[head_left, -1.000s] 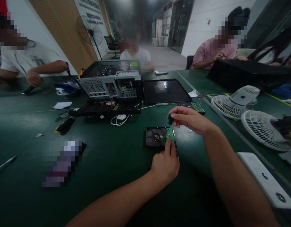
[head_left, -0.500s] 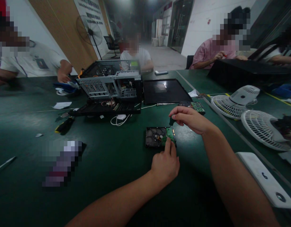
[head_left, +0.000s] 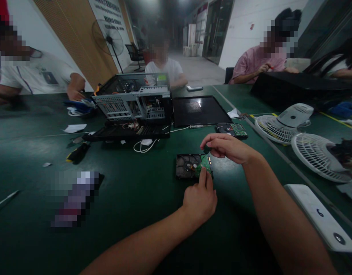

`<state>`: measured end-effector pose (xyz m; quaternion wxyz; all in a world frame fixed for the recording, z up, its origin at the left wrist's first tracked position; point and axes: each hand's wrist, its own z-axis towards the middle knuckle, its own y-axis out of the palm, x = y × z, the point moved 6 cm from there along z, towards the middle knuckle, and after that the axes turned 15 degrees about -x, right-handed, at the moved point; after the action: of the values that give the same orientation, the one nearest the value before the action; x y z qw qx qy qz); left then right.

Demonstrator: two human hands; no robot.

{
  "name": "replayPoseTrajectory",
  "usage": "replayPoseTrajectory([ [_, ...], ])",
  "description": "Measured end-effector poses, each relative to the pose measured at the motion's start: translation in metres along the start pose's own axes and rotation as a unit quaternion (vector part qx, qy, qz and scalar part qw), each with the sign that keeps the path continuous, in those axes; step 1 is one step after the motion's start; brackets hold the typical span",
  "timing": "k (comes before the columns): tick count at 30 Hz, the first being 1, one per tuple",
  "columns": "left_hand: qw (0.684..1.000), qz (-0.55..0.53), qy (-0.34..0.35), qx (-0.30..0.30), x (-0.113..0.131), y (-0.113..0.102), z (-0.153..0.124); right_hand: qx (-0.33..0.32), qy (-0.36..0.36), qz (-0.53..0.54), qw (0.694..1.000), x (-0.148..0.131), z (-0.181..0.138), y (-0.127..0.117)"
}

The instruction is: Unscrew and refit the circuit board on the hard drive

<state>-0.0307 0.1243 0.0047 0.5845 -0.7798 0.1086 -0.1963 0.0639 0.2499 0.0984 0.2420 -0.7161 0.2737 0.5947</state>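
A hard drive [head_left: 188,166] lies on the green table in front of me, its green circuit board [head_left: 204,161] facing up. My left hand [head_left: 201,198] holds it down, one finger on the board and another by its near right edge, the remaining fingers curled. Just above the drive's far right corner, my right hand [head_left: 223,147] pinches a small screwdriver [head_left: 207,149] by its dark handle. The screwdriver points down at the board. Whether its tip touches a screw is too small to make out.
An opened computer case [head_left: 133,105] stands ahead, beside a black side panel [head_left: 203,110]. Another hard drive [head_left: 231,130] lies beyond my right hand. Fan parts [head_left: 279,124] and a white power bank [head_left: 319,217] are to the right. A yellow-black tool [head_left: 78,152] and phone [head_left: 77,198] lie left. Other people sit around the table.
My right hand has dropped slightly and shifted a little left with the screwdriver, its fingers now lower round the handle. My left hand and the hard drive stay in place.
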Motion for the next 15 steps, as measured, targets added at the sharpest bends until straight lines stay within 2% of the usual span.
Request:
replayPoseTrajectory([
  [8,1.0,-0.002,0.003,0.021,0.0,0.0,0.0,0.01,-0.024,0.092,0.995,0.002,-0.001,-0.001],
  [15,1.0,-0.006,-0.001,0.01,0.0,-0.002,-0.001,0.07,-0.03,0.002,0.997,-0.002,-0.006,-0.017],
])
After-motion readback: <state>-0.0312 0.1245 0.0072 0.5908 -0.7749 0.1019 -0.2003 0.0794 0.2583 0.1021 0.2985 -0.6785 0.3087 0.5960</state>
